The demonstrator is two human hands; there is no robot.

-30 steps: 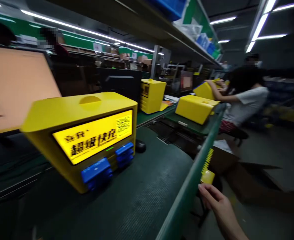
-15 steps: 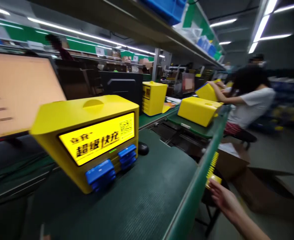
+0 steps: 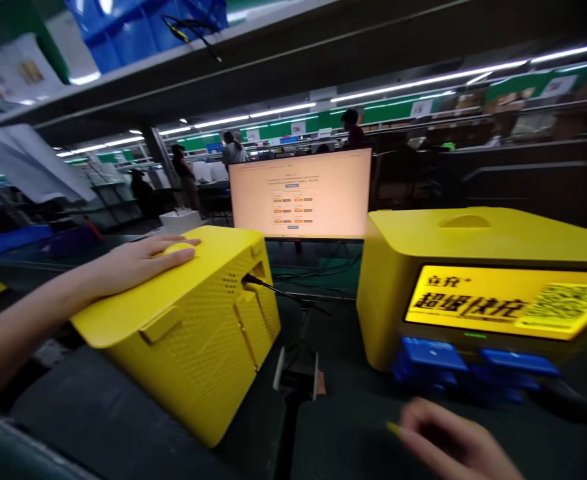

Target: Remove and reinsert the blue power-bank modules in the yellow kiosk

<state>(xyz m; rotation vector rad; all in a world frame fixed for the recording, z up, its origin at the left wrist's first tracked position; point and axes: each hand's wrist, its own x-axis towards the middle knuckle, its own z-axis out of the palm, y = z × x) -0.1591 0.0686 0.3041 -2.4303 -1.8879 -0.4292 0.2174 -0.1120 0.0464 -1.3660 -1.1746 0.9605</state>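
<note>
Resting left hand point(image 3: 138, 263) flat on yellow box point(image 3: 193, 327) | right hand point(image 3: 453, 443) near lit unit point(image 3: 478, 287)

One head-worn view looks forward and down, close over the workbench point(image 3: 123, 427)

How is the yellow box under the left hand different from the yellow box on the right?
The left yellow box sits tilted, showing a vented back with a black cable plugged in; the right yellow box stands level, showing a lit front sign and blue packs in slots. The left hand rests on the left box; the blurred right hand is below the right box, apart. Both share the same yellow shell.
</note>
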